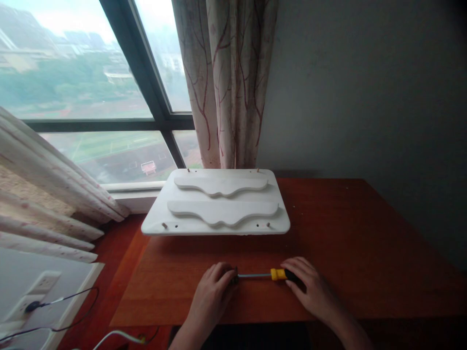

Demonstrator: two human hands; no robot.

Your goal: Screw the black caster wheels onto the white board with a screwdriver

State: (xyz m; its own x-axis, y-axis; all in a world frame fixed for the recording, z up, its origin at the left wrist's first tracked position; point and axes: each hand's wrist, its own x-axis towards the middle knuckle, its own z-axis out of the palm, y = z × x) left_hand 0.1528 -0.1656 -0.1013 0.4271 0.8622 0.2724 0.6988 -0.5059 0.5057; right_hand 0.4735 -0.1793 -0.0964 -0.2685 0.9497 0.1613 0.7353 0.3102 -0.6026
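A screwdriver [255,276] with a yellow and black handle lies level just above or on the tabletop near its front edge. My right hand [306,284] is closed round the black end of the handle. At the tip, my left hand [215,287] is closed with thumb and fingers together on a small dark piece, mostly hidden, that I cannot name. Beyond both hands sits a white board [153,218] with dowel pegs and small holes near its corners. Two white wavy-edged panels, a front one [222,211] and a rear one [221,184], lie on the board.
The reddish wooden table [350,243] reaches to the grey wall [365,97]. A window [91,87] and patterned curtains [233,87] stand behind and to the left. At the lower left, a wall socket [27,304] holds a plug with a black cable; a white cable [116,334] runs nearby.
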